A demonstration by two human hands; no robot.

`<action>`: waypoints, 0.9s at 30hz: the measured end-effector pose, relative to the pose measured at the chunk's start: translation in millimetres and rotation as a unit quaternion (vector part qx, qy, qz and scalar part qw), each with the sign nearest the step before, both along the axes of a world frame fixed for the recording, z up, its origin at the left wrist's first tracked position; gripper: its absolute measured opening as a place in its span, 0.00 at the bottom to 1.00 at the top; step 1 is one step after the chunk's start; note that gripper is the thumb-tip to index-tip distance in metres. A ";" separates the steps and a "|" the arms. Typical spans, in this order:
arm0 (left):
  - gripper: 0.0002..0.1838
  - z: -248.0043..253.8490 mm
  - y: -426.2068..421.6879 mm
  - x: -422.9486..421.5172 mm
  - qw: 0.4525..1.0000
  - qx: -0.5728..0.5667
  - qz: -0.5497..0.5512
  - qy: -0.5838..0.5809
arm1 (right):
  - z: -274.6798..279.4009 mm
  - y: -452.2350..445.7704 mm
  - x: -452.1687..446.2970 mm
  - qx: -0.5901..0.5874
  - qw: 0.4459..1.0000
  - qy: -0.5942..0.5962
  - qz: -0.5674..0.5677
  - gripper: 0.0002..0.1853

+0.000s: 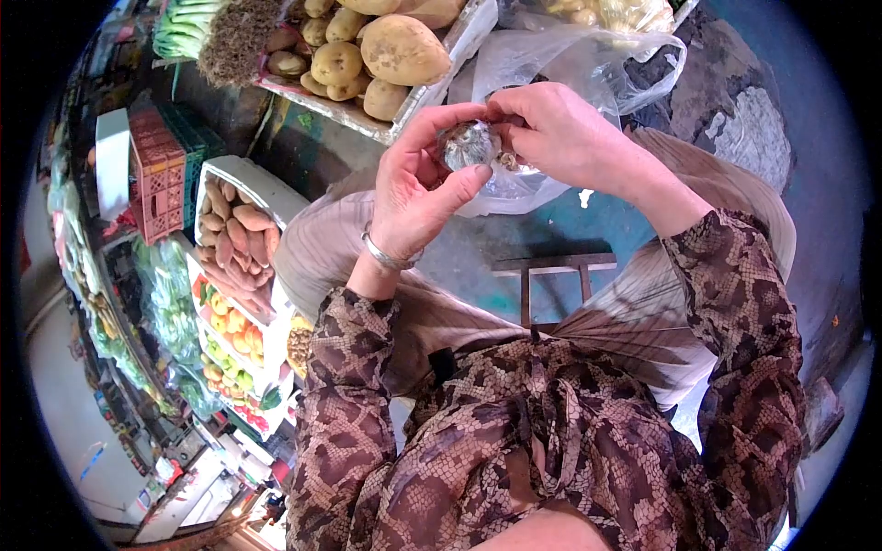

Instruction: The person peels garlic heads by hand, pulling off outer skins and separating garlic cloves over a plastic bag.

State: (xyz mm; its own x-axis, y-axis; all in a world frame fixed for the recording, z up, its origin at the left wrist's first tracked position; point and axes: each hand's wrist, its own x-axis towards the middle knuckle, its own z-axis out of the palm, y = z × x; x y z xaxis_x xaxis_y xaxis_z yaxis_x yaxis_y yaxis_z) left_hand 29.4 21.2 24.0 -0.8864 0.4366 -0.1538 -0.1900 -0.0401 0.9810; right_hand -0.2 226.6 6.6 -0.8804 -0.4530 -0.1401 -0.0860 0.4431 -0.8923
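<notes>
My left hand (pixel 418 179) is curled around a garlic bulb (pixel 469 145) with whitish, purple-grey skin, thumb below it and fingers over the top. Close against the bulb's right side, my right hand (pixel 556 129) has its fingertips pinched together. What those fingers hold, if anything, is hidden. Beneath both hands lies a translucent plastic bag (pixel 524 196), its mouth spread between my knees. Small brownish pieces show just under my right fingers, too unclear to name.
A white box of potatoes (pixel 404 50) stands ahead, with green-stalked vegetables (pixel 188 28) beside it. To the left are a foam box of sweet potatoes (pixel 241 234), peppers or fruit (pixel 230 335) and a pink crate (pixel 158 174). A small stool frame (pixel 556 262) is between my legs.
</notes>
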 end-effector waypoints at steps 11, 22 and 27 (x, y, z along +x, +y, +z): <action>0.29 0.3 -0.2 0.0 1.000 -0.011 -0.001 -0.014 | -5.5 0.3 1.5 -0.013 0.999 0.044 0.001 0.10; 0.28 1.2 -0.7 1.4 1.000 -0.022 -0.005 -0.009 | -5.3 0.0 3.3 -0.014 0.999 0.041 0.001 0.10; 0.28 -0.6 -1.2 1.1 1.000 -0.029 -0.008 0.004 | 0.0 -1.4 2.5 0.029 0.999 0.037 0.009 0.10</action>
